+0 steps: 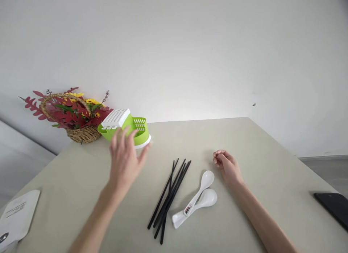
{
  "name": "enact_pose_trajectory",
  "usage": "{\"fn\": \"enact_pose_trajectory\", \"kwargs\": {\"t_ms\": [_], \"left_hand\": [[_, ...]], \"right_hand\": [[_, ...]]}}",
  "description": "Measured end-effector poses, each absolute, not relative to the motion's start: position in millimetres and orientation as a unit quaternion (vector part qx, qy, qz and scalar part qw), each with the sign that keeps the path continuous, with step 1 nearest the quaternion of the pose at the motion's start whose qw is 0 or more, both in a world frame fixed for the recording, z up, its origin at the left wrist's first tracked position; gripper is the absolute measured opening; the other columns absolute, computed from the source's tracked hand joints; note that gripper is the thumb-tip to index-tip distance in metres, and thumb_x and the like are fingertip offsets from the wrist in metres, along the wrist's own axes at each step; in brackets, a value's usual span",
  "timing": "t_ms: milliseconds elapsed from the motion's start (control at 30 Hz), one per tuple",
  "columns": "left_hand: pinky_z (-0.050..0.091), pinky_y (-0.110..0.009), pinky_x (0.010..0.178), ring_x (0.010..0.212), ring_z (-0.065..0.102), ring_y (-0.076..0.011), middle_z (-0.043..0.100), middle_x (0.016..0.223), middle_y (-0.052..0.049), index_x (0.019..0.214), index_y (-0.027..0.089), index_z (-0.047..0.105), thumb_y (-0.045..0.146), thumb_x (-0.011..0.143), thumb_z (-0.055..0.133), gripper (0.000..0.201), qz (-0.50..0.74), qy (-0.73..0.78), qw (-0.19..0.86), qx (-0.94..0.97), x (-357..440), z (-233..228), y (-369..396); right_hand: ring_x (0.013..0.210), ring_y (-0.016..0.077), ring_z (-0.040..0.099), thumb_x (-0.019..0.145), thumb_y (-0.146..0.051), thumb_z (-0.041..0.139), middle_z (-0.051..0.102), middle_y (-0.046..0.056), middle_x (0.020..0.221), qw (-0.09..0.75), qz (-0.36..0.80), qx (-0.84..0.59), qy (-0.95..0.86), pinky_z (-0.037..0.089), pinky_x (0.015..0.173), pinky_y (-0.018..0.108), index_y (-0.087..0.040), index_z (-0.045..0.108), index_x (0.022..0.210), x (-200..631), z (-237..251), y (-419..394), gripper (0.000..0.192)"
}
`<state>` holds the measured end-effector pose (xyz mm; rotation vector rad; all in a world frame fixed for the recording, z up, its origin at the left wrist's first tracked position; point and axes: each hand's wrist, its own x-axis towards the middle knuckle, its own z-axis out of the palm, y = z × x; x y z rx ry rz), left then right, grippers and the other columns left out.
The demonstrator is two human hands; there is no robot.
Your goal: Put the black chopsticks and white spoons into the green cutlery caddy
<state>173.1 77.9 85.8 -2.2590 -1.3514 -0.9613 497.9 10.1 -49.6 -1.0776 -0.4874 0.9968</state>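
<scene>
L hand (125, 159) spread, grip released, fingers at green holder (125, 127), which lies tipped on worktop (258, 147) by flower basket (73, 117). R hand (227, 166) loosely curled, holding nothing, near spoons (199, 198) & chopsticks (170, 195).

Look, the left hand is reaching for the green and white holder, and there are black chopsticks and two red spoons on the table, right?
Nearly. The spoons are white, not red; the head view shows that. The rest holds: the left hand reaches toward the green and white holder, and black chopsticks lie on the table.
</scene>
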Motion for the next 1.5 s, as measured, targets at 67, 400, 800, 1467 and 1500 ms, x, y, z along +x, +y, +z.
{"fn": "enact_pose_trajectory", "kwargs": {"t_ms": [67, 400, 800, 1467, 1500], "left_hand": [[0.024, -0.064, 0.125, 0.154, 0.029, -0.0444, 0.043, 0.162, -0.022, 0.142, 0.014, 0.052, 0.052, 0.102, 0.054, 0.056, -0.360, -0.508, 0.203, -0.756, 152.1, 98.1, 109.3], [0.038, -0.056, 0.119, 0.144, 0.049, -0.0392, 0.048, 0.160, -0.022, 0.151, 0.012, 0.051, 0.047, 0.105, 0.042, 0.058, -0.328, -0.533, 0.169, -0.761, 103.8, 94.2, 181.3], [0.056, -0.043, 0.100, 0.133, 0.062, -0.0352, 0.053, 0.159, -0.013, 0.148, 0.020, 0.059, 0.049, 0.108, 0.040, 0.054, -0.317, -0.531, 0.168, -0.768, 157.2, 91.0, 158.6], [0.063, -0.030, 0.068, 0.103, 0.077, -0.0251, 0.043, 0.167, -0.013, 0.157, 0.024, 0.051, 0.046, 0.112, 0.029, 0.055, -0.244, -0.453, 0.136, -0.847, 302.7, 79.5, 103.6], [0.062, -0.029, 0.067, 0.101, 0.077, -0.0248, 0.043, 0.167, -0.013, 0.157, 0.024, 0.051, 0.046, 0.112, 0.030, 0.055, -0.246, -0.446, 0.134, -0.850, 306.0, 78.9, 101.6]], "right_hand": [[0.062, 0.0103, 0.050, 0.066, -0.023, 0.078, 0.063, 0.000, 0.079, 0.716, 0.450, -0.485, -0.222, 0.041, 0.053, 0.022, -0.022, 0.068, 0.072, 497.3, -50.6, 10.5, 0.012], [0.063, 0.0107, 0.050, 0.066, -0.024, 0.078, 0.063, 0.000, 0.080, 0.714, 0.447, -0.490, -0.224, 0.040, 0.054, 0.022, -0.022, 0.067, 0.072, 495.2, -52.6, 12.4, 0.013], [0.064, 0.0118, 0.048, 0.069, -0.024, 0.075, 0.064, 0.000, 0.079, 0.696, 0.454, -0.505, -0.234, 0.039, 0.054, 0.022, -0.023, 0.066, 0.077, 491.5, -55.7, 11.7, 0.012], [0.062, 0.0123, 0.049, 0.072, -0.030, 0.073, 0.065, -0.001, 0.075, 0.684, 0.442, -0.517, -0.261, 0.039, 0.056, 0.024, -0.024, 0.065, 0.079, 491.8, -59.7, 14.7, 0.012], [0.062, 0.0126, 0.049, 0.072, -0.030, 0.074, 0.064, -0.001, 0.074, 0.683, 0.440, -0.519, -0.265, 0.039, 0.056, 0.025, -0.024, 0.065, 0.079, 491.2, -59.5, 14.7, 0.012]]}}
